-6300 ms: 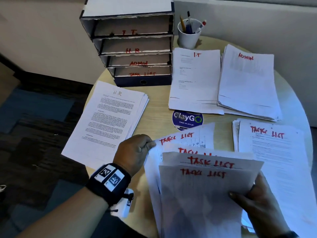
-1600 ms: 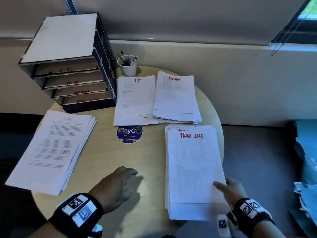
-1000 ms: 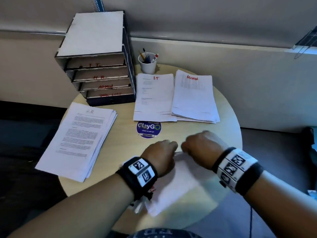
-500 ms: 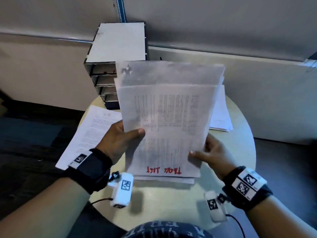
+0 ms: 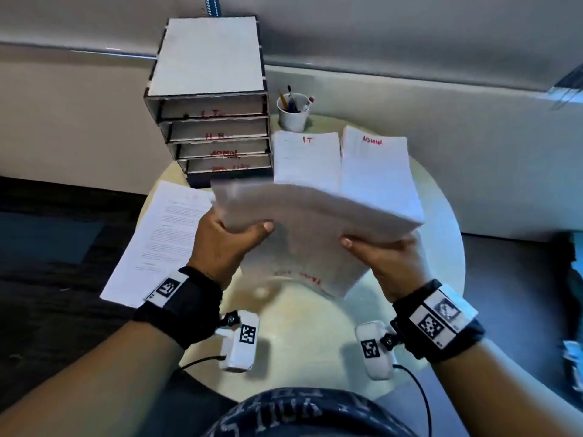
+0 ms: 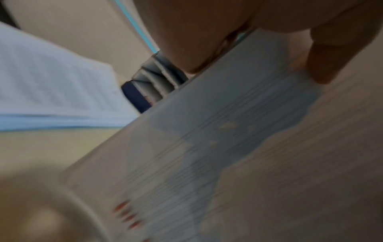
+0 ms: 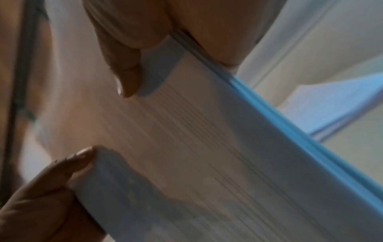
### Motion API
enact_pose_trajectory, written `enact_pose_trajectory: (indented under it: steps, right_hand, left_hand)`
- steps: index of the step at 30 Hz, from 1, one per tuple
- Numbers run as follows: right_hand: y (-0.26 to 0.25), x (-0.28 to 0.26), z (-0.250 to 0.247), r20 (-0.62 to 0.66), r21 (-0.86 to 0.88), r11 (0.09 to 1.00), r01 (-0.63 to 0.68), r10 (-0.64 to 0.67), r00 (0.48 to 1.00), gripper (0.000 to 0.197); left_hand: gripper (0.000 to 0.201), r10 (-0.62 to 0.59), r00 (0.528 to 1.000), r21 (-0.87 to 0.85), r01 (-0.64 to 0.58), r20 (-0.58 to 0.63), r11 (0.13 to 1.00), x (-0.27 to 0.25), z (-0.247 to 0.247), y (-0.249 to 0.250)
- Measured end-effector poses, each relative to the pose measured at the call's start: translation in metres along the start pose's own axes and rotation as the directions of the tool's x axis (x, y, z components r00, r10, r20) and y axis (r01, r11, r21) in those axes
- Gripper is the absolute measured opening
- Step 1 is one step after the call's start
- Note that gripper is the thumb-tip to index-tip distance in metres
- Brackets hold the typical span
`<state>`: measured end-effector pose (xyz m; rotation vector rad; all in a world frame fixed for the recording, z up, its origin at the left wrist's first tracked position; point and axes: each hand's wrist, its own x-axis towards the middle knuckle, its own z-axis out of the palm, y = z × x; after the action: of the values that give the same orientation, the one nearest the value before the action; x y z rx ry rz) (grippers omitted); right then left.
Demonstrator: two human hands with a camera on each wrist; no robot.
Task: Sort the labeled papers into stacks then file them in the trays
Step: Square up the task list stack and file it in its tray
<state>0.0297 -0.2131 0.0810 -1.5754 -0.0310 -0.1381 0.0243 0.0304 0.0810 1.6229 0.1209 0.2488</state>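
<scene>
Both hands hold the TASK LIST stack [image 5: 309, 228] in the air above the round table [image 5: 303, 326], its red label turned toward me. My left hand [image 5: 227, 241] grips its left edge, thumb on top. My right hand [image 5: 381, 257] grips the right edge. The stack [image 6: 238, 147] fills the left wrist view, and the right wrist view shows the same stack [image 7: 196, 147] with a thumb on it. The dark tray unit [image 5: 211, 121] stands at the back left, its slots marked I.T, H.R, ADMIN and TASK LIST. Stacks I.T [image 5: 306, 159], ADMIN [image 5: 375, 171] and H.R [image 5: 164, 241] lie on the table.
A white cup of pens [image 5: 293, 111] stands right of the tray unit. A wall runs close behind the table. The dark floor lies to the left, and something blue [image 5: 574, 279] sits at the right edge. Cables hang from both wrist cameras.
The TASK LIST stack was squared on the table, then lifted upright by both hands. Since half a second ago it has tipped forward and lower, toward the trays.
</scene>
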Motion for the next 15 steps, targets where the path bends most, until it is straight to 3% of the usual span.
enact_pose_trajectory:
  steps: [3,7,10,13,15]
  right_hand:
    - [0.007,-0.006,0.003,0.04,0.014,0.994,-0.111,0.11,0.993,0.031]
    - [0.012,-0.007,0.009,-0.002,0.006,0.993,-0.114,0.114,0.994,0.035]
    - [0.003,-0.004,0.013,-0.019,0.024,0.995,-0.092,0.093,0.995,0.033]
    - [-0.01,-0.001,0.01,-0.026,0.065,0.997,-0.03,0.032,0.999,0.033]
    - [-0.002,-0.001,0.009,-0.034,0.036,0.996,-0.078,0.079,0.996,0.033]
  left_hand:
    - [0.043,-0.105,0.994,-0.026,0.106,0.04,0.994,-0.005,0.0,-0.021]
    - [0.042,-0.203,0.979,-0.043,0.204,0.034,0.978,-0.009,0.003,-0.041]
    - [0.033,-0.204,0.978,-0.061,0.205,0.033,0.977,-0.005,0.007,-0.034]
    - [0.035,-0.124,0.99,-0.097,0.13,0.066,0.987,-0.004,0.006,-0.024]
    - [0.037,-0.153,0.983,-0.103,0.163,0.098,0.981,-0.006,0.004,-0.031]
